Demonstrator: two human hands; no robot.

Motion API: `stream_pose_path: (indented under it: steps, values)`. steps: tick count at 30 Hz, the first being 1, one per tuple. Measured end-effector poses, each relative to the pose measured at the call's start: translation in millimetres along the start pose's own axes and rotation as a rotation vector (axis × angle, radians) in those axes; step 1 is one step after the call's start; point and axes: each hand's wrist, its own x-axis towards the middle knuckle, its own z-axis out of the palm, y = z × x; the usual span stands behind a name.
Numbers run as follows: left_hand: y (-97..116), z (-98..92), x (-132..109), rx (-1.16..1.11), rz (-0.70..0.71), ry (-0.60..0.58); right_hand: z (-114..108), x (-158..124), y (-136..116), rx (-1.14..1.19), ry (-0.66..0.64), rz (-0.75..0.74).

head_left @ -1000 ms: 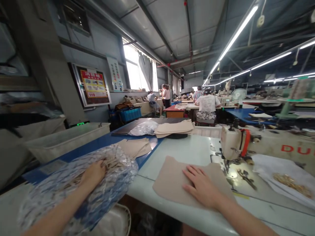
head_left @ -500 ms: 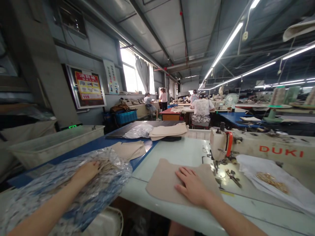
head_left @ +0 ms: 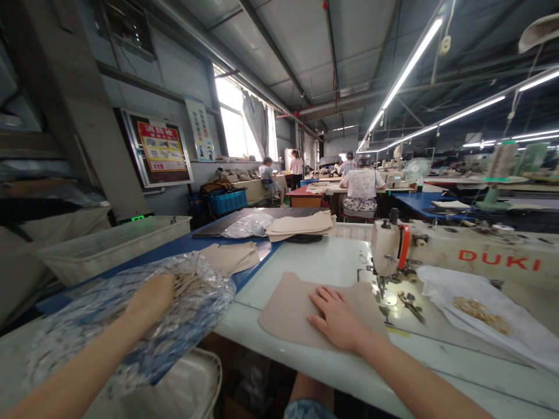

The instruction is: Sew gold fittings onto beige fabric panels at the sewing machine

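My left hand (head_left: 152,299) reaches into a clear plastic bag (head_left: 205,305) at the left, at a bunch of small beige pieces (head_left: 192,282). Its fingers are hidden, so its grip cannot be made out. Flat on a beige cut panel (head_left: 283,311) lies my right hand (head_left: 336,317), fingers spread. The panel rests on the pale green table (head_left: 305,256), just left of the needle area of a sewing machine (head_left: 441,247). More beige panels (head_left: 231,258) lie behind the bag.
Gold metal parts (head_left: 478,311) lie on a white cloth (head_left: 437,285) at the right, near a small metal tool (head_left: 410,305). Stacked beige pieces (head_left: 301,224) and a plastic bundle (head_left: 248,224) lie farther back. A white bin (head_left: 109,241) stands left. People (head_left: 360,186) sit beyond.
The view has shifted slightly. My left hand has turned at the small pieces in the bag, its fingers now out of sight. My right hand stays flat on the panel.
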Motion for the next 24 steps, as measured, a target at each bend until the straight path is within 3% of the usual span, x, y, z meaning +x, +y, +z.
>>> stream_pose_path:
  steps: [3,6,9,11,14,16,20,24]
  values:
    - [22,-8.5,-13,0.061,0.096,-0.001,1,1,1,0.024,0.002,-0.002]
    - [70,-6.1,-33,-0.015,0.253,0.091,3,6,6,0.238,0.086,-0.011]
    - [133,16.0,-59,-0.257,0.506,0.034,2,12,15,0.594,0.232,0.028]
    - [175,37.9,-75,-0.377,0.762,-0.028,-1,13,21,0.700,0.291,0.080]
    - [228,67.9,-93,-0.539,1.100,-0.048,-8,4,31,0.994,0.288,0.173]
    - [256,81.2,-100,-0.645,1.242,-0.050,-14,-8,39,1.261,0.277,0.239]
    - [297,92.5,-110,-0.822,1.355,-0.072,-29,-37,56,1.508,0.365,0.322]
    - [319,91.5,-121,-0.911,1.368,-0.146,-37,-60,74,1.579,0.431,0.400]
